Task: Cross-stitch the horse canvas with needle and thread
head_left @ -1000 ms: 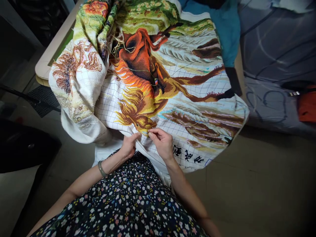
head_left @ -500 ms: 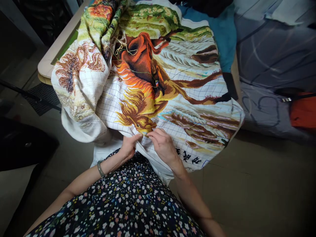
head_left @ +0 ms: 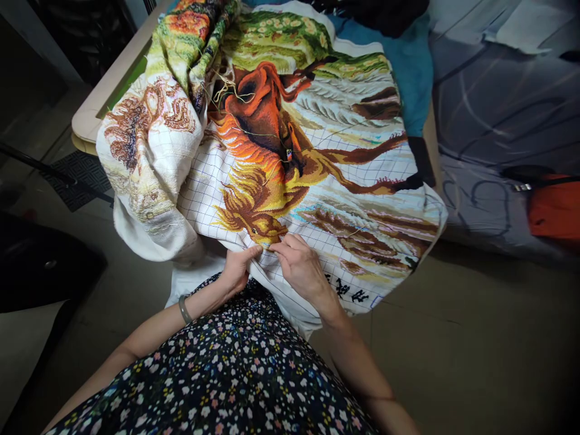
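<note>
A large cross-stitch cloth (head_left: 206,202) with a grid and a stitched horse (head_left: 267,181) spreads over the table and hangs down to my lap. My left hand (head_left: 238,266) grips its near edge, thumb on top and fingers hidden underneath. Beside the horse's muzzle, my right hand (head_left: 299,266) is closed in a pinch at the cloth's surface, close to the left thumb. Whatever sits between those fingertips is too small to make out. Loose yellowish threads (head_left: 226,90) lie over the upper part of the horse.
A rolled, bunched part of the cloth (head_left: 149,163) hangs over the left side of the table (head_left: 86,118). Teal fabric (head_left: 414,78) lies beneath at the right. Beyond stands a grey covered surface (head_left: 480,121) with an orange bag (head_left: 555,208). Dark stitched characters (head_left: 360,296) mark the near right corner.
The view has shifted very slightly. Both hands stay at the same spot on the cloth, with the right hand's pinch hardly moved.
</note>
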Available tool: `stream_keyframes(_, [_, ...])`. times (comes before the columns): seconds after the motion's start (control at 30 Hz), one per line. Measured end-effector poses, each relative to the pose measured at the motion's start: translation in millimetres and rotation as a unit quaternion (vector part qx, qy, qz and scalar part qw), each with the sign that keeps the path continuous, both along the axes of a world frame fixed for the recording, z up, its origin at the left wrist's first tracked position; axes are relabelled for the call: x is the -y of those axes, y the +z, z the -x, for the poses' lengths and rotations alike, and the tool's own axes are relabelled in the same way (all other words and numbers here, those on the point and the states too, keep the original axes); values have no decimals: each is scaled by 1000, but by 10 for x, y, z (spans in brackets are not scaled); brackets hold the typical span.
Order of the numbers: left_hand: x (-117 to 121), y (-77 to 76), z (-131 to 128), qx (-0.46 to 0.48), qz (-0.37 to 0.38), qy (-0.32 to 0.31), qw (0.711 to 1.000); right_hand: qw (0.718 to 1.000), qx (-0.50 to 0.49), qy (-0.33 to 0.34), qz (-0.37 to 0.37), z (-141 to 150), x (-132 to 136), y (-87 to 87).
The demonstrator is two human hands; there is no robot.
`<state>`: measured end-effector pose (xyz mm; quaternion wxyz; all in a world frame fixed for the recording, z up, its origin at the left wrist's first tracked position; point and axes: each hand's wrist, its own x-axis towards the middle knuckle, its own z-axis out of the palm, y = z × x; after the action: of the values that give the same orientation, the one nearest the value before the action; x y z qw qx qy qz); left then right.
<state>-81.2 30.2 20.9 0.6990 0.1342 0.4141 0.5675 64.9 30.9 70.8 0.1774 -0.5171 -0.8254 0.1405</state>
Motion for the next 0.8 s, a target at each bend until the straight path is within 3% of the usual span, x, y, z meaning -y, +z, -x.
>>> stream_keyframes(0.27, [-3,19,4,-1,-3,7,1000,993,-110,-25,25,17,0,-16])
stream_keyframes(0.8, [11,48,-5,18,4,20,1000,998,-35,-29,34,63,24,-23])
